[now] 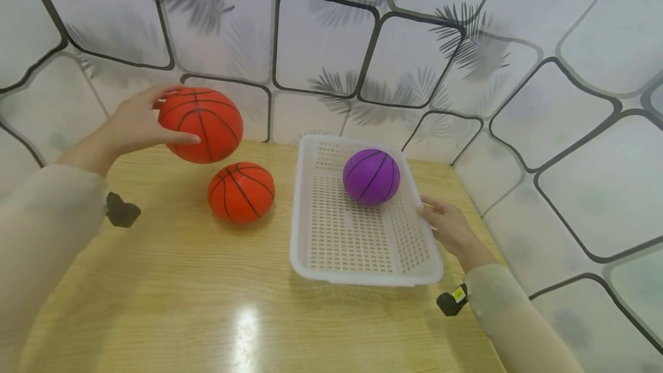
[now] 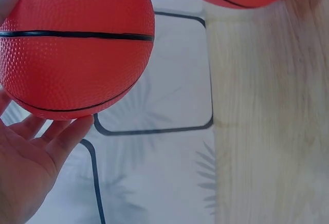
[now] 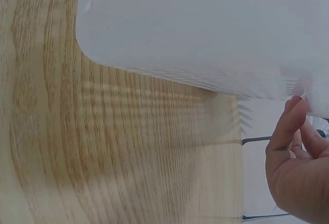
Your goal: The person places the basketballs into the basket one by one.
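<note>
My left hand (image 1: 138,121) grips a red toy basketball (image 1: 213,125), thumb on the near side and fingers around the back. The ball is held up off the table; in the left wrist view the fingers (image 2: 72,134) press against its surface. A second red basketball (image 1: 241,193) rests on the table just below and to the right of it. A white plastic basket (image 1: 348,277) with a slotted bottom stands right of centre. Inside it, toward the back, lies a purple basketball (image 1: 371,177). My right hand (image 1: 452,226) holds the basket's right rim, its fingertips partly hidden behind the edge.
The wood-grain table (image 1: 191,298) runs back to a wall (image 1: 321,45) patterned with dark rounded outlines and leaves. Another patterned wall (image 1: 575,120) closes off the right side, close to my right arm. Small dark devices sit at both wrists.
</note>
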